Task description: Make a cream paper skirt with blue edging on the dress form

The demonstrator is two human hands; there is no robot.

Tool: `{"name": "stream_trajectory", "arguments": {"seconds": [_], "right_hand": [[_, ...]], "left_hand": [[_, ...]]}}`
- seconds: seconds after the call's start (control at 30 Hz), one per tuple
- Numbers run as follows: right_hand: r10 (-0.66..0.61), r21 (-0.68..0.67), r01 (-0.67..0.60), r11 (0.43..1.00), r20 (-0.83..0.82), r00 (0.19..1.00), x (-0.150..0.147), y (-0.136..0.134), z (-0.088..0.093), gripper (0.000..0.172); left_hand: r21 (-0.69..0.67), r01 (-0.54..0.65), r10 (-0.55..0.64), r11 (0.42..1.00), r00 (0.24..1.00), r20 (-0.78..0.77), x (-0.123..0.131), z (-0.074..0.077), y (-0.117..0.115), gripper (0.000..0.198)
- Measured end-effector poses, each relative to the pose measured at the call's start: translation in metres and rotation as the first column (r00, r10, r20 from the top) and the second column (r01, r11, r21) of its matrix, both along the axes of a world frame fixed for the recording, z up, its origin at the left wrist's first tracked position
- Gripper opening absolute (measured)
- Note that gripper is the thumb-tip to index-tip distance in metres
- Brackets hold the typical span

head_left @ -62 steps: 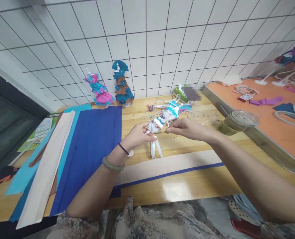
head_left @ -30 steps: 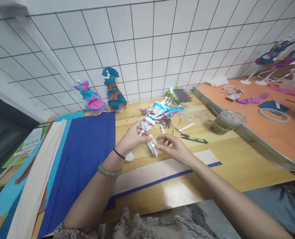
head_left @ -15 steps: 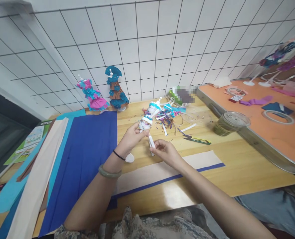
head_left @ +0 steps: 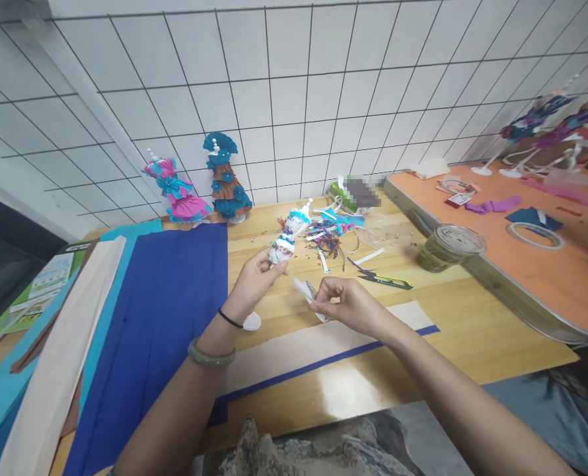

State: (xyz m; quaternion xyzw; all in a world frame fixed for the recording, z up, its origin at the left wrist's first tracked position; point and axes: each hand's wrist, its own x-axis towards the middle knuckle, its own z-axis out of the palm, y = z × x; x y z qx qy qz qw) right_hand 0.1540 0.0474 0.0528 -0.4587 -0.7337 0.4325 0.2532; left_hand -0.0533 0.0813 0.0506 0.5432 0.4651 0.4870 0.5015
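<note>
My left hand (head_left: 257, 281) is closed round the lower end of a small white mannequin figure (head_left: 294, 228) with blue bands on its body, tilted up to the right. To the right, my right hand (head_left: 341, 301) pinches a white strip (head_left: 304, 289), which stands apart from the figure. Under the hands lies a long pale strip of paper with a blue edge (head_left: 274, 362). A white round base (head_left: 252, 321) rests beside my left wrist.
Two dressed figures (head_left: 178, 192) (head_left: 227, 178) stand by the wall. Blue paper (head_left: 165, 297) covers the left. Colourful scraps (head_left: 326, 238), yellow-green scissors (head_left: 388, 280) and a lidded tub (head_left: 447, 250) lie beyond my right hand. An orange table (head_left: 532, 264) adjoins on the right.
My right hand has moved right, away from the figure, with the white strip. My left hand still holds the figure. The view has shifted slightly.
</note>
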Motion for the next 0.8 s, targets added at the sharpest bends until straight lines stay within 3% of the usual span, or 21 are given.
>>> {"name": "stream_trajectory", "arguments": {"seconds": [0.1, 0.2, 0.37, 0.43, 0.57, 0.8], "right_hand": [[0.035, 0.118, -0.049, 0.992, 0.121, 0.992, 0.014, -0.005, 0.009, 0.016], [-0.074, 0.32, -0.022, 0.947, 0.283, 0.956, 0.035, -0.006, 0.009, 0.014], [-0.431, 0.655, 0.027, 0.755, 0.465, 0.774, 0.089, 0.005, -0.009, 0.019], [-0.499, 0.687, 0.007, 0.727, 0.522, 0.692, 0.112, 0.012, -0.018, 0.023], [-0.558, 0.669, -0.058, 0.741, 0.661, 0.502, 0.145, 0.028, -0.036, 0.024], [-0.531, 0.616, -0.094, 0.782, 0.738, 0.418, 0.164, 0.048, -0.067, 0.029]], "left_hand": [[0.081, -0.118, 0.117, 0.99, 0.993, 0.012, -0.007, 0.002, 0.002, 0.029], [0.085, -0.173, 0.171, 0.981, 0.985, 0.034, -0.018, 0.005, 0.0, 0.03], [-0.037, -0.178, 0.181, 0.983, 0.978, 0.105, -0.033, 0.004, -0.012, 0.026], [-0.087, -0.151, 0.16, 0.985, 0.981, 0.112, -0.034, 0.002, -0.016, 0.029], [-0.163, -0.105, 0.121, 0.981, 0.988, 0.092, -0.031, -0.002, -0.021, 0.029], [-0.159, -0.036, 0.068, 0.987, 0.977, 0.2, -0.027, 0.004, -0.025, 0.028]]}}
